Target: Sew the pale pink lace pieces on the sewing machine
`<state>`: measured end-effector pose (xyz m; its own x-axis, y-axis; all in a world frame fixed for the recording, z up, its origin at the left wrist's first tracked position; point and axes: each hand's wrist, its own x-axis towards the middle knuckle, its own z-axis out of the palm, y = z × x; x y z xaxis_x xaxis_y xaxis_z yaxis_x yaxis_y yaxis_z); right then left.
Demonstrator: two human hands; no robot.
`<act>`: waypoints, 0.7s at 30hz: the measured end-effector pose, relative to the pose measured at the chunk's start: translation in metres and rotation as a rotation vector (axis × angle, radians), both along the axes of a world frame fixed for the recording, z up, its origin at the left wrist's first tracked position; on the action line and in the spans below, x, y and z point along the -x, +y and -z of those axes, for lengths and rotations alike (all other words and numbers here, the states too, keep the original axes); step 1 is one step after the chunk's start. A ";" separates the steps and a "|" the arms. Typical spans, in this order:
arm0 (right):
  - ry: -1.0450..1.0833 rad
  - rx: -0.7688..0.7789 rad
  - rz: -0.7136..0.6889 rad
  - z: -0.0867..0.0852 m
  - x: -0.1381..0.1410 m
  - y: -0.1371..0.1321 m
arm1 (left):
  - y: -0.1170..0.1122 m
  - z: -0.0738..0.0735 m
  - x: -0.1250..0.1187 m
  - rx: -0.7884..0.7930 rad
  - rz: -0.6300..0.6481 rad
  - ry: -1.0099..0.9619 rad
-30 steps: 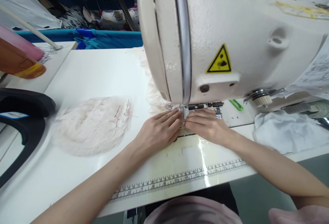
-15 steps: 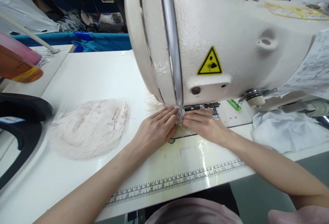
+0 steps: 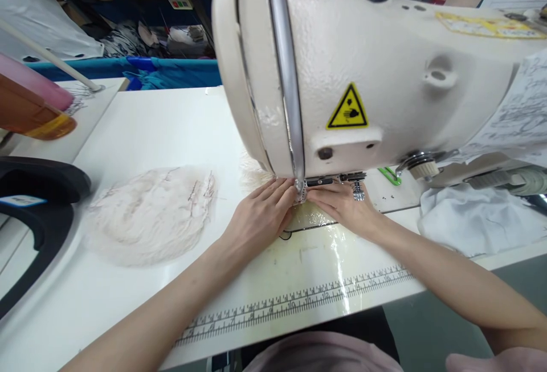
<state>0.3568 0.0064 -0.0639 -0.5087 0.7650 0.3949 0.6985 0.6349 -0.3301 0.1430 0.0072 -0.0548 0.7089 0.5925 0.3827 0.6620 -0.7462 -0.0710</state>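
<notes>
Under the machine head (image 3: pixel 342 76) — both hands' grips flat, pinning the lace strip (image 3: pixel 301 192), running front-to-back.

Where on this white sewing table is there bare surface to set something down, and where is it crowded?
Bare white table lies behind the pale lace fabric pile, left of the cream sewing machine. Another bare strip runs between that pile and the printed ruler. Under the machine head it is crowded: left hand and right hand press lace trim.
</notes>
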 end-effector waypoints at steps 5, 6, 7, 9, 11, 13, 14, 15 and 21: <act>0.014 0.016 0.010 -0.003 -0.002 0.002 | 0.000 0.001 -0.001 -0.010 -0.006 0.009; 0.019 0.025 0.000 -0.003 -0.002 0.003 | 0.000 0.001 0.000 -0.015 -0.007 0.012; 0.025 0.032 0.005 -0.003 -0.002 0.004 | 0.000 0.001 0.000 -0.023 -0.006 0.016; 0.041 0.049 0.034 -0.001 -0.003 0.006 | 0.000 0.002 0.001 -0.032 0.001 0.028; 0.057 0.072 0.060 0.002 -0.003 0.007 | -0.001 0.003 0.002 -0.027 0.008 0.044; 0.070 0.086 0.084 0.004 -0.004 0.007 | -0.001 0.004 0.003 -0.012 0.011 0.058; 0.074 0.092 0.094 0.004 -0.004 0.008 | -0.001 0.005 0.003 -0.005 0.009 0.061; 0.073 0.097 0.101 0.004 -0.004 0.008 | -0.001 0.006 0.004 0.000 0.008 0.061; -0.026 0.115 0.119 0.003 -0.004 0.010 | 0.000 0.007 0.004 0.019 0.009 0.019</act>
<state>0.3611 0.0164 -0.0673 -0.4205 0.8600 0.2892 0.7758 0.5061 -0.3769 0.1392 0.0072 -0.0617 0.7210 0.5935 0.3576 0.6542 -0.7532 -0.0690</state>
